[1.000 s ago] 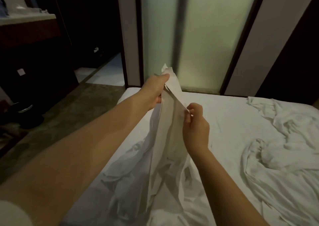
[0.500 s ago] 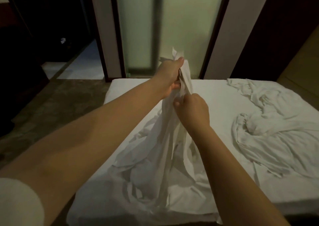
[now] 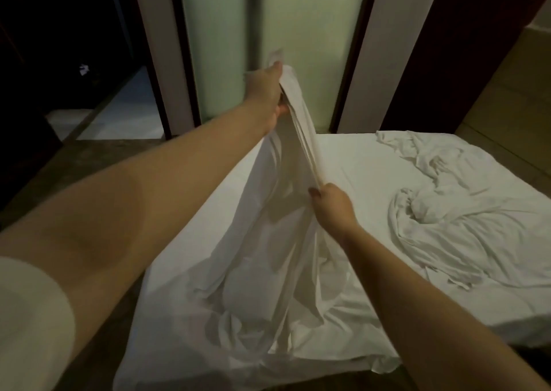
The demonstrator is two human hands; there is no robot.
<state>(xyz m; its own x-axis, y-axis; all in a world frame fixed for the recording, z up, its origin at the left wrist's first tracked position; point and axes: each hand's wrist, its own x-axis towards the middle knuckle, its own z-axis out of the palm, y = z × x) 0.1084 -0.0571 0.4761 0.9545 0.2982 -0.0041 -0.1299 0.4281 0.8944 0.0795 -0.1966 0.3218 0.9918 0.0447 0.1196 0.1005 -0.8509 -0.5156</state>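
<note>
A white sheet (image 3: 268,256) hangs from both my hands over the near left part of the bed (image 3: 357,164). My left hand (image 3: 267,92) grips its bunched top end, held high in front of the frosted glass. Lower down, my right hand (image 3: 332,204) pinches the sheet's gathered edge, which runs taut between the two hands. The sheet's lower part lies crumpled on the mattress at the near edge.
A second crumpled white sheet (image 3: 456,217) lies on the right side of the bed. Frosted glass panels (image 3: 304,26) with dark frames stand behind the bed. Dark floor (image 3: 68,176) runs along the left; a doorway opens at the far left.
My right hand has slid down the sheet's edge, away from my left hand, so the edge is now stretched between them. The view has shifted slightly.
</note>
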